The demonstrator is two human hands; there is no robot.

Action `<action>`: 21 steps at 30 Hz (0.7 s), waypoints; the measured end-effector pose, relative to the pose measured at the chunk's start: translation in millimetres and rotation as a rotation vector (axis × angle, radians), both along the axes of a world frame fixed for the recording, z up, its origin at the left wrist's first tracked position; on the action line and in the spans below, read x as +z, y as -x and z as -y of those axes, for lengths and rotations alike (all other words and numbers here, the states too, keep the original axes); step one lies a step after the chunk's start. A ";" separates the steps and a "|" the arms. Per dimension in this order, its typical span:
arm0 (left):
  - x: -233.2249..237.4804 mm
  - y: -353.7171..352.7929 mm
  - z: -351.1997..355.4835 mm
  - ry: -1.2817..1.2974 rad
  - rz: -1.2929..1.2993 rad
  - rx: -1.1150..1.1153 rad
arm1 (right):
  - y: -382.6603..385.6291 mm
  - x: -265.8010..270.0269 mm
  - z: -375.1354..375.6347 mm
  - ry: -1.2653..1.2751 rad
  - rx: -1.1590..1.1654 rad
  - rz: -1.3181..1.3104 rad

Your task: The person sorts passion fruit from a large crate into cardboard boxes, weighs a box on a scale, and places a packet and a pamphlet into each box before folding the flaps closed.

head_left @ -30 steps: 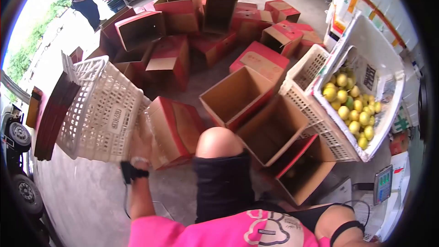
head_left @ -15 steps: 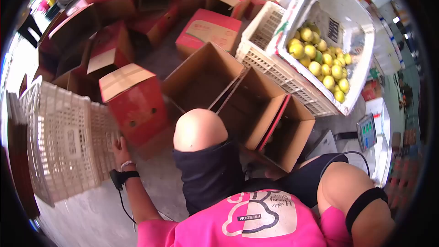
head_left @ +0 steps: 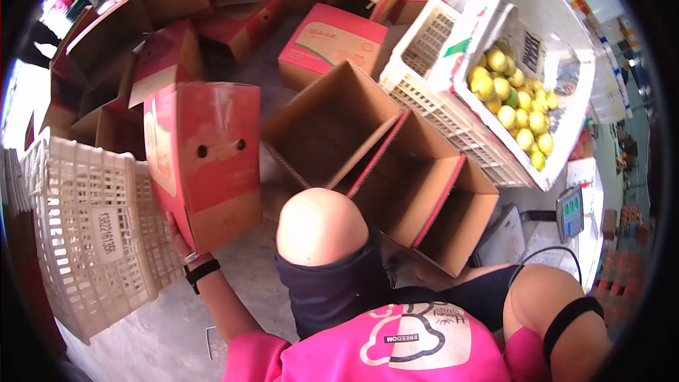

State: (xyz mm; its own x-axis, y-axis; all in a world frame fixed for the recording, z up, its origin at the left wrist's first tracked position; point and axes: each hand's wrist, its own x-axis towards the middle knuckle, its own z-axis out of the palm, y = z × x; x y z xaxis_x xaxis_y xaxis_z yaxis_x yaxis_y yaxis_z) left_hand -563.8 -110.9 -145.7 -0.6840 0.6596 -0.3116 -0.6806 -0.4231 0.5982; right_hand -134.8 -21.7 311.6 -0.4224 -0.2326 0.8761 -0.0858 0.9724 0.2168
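1. Red carton point(head_left: 216, 127): one, cardboard, kraft band below. Just right of the lettered crate, roughly upright, face with two round holes point(head_left: 203, 151) toward the wearer. Contents hidden; whether the base bears on the floor point(head_left: 233, 297) cannot be told.
2. Handling, as judged: light for its bulk if unfilled, weight otherwise unknown; stiff along folded edges, softer mid-panel, liable to dent; printed faces probably somewhat slick.
3. Holds, as judged: a palm on each of two opposite sides, or a lower edge supported from beneath; the round holes suit fingertips, though their rims may tear under load.
4. Left hand point(head_left: 178, 239): between red carton and lettered crate, against the carton's lower side; fingers partly hidden, so a firm grasp cannot be confirmed.
5. Right hand: out of view, state unknown.
6. Lettered crate point(head_left: 106, 240): white latticed plastic, landmark for this list.
7. Open cartons point(head_left: 375, 110): several, right of the lettered crate, past the red carton.
8. Foam box point(head_left: 573, 35): white, far right of the lettered crate, containing yellow fruit point(head_left: 506, 117).
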 end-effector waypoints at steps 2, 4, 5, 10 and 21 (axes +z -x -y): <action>71.7 -2.2 2.3 0.019 -0.033 -0.069 | -1.3 -11.8 -31.7 0.139 -0.067 -0.046; 118.2 -19.4 -10.6 -0.006 -0.050 -0.132 | 5.7 -70.1 -72.8 0.513 -0.266 -0.052; 136.3 -31.0 -16.0 0.033 -0.125 -0.046 | 21.2 -105.0 -97.0 0.738 -0.365 0.045; 242.3 -78.9 -69.1 0.065 -0.678 0.067 | 74.4 -273.7 -157.5 0.604 -0.450 0.960; 159.7 -69.6 -234.2 0.447 -1.977 -0.638 | 26.9 -431.2 -138.9 0.696 -0.555 1.082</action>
State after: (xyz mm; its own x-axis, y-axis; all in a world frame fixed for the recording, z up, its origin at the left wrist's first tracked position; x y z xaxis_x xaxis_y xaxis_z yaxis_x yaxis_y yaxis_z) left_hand -494.3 123.3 14.0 0.0082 0.9803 0.1972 0.8613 -0.1072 0.4967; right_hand -161.8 117.2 -119.6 -0.8464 0.5275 -0.0737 0.5282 0.8135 -0.2436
